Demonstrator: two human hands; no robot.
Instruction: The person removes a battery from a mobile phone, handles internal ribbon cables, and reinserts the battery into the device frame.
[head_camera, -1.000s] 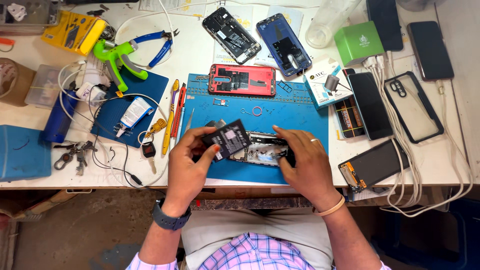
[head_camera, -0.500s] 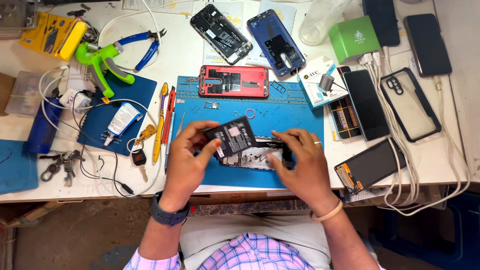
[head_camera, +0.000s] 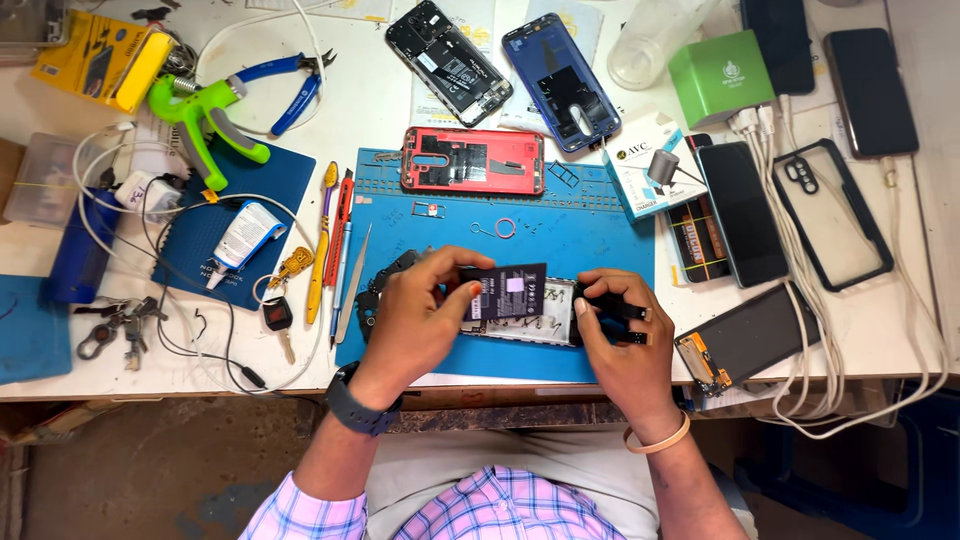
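Battery (head_camera: 505, 290), black and flat, is lifted clear in my closed left hand (head_camera: 415, 320) above the opened phone (head_camera: 540, 318), which my right hand (head_camera: 625, 345) pins on the blue mat (head_camera: 590, 225); refitting remains.

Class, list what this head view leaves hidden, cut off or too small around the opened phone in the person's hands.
- Opened phone: its ends hidden by the left hand and right hand.
- Black battery: lower edge hidden by left fingers.
- Phone's inner parts: too small.
- Dark phone: cut off by the top edge.
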